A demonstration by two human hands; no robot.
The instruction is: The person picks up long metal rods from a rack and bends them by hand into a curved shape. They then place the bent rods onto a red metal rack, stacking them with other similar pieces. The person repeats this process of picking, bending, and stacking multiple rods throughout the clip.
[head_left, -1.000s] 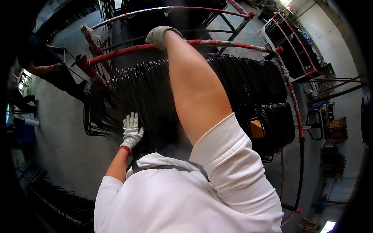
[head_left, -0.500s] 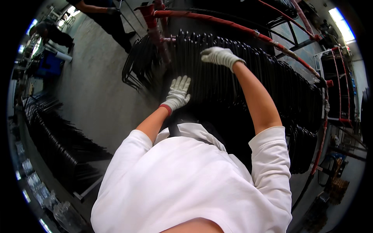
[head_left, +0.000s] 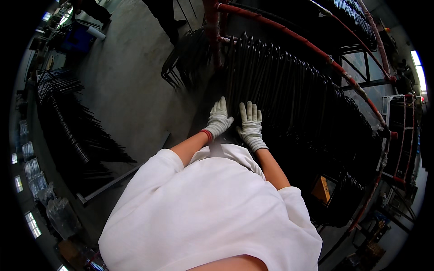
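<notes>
A dense row of black bent metal tubes (head_left: 285, 86) hangs or leans side by side in front of me. My left hand (head_left: 219, 119), in a pale work glove with a red cuff, is at the row's left end, fingers stretched out. Beside it my right hand (head_left: 251, 125), in a similar glove, lies open against the tubes with its fingers pointing up. Neither hand grips anything. Whether both palms press on the tubes cannot be made out in the dark.
A rack with red-wrapped rails (head_left: 289, 28) frames the tubes. Another stack of black tubes (head_left: 72, 131) stands at left, next to a metal bar (head_left: 108, 185). More black frames (head_left: 185, 61) are beyond. A person's legs (head_left: 167, 20) show at the top, near a blue bin (head_left: 77, 38).
My right hand has come down and left from the top of the tubes to beside my left hand. The left hand stays at the row's end. The view has shifted.
</notes>
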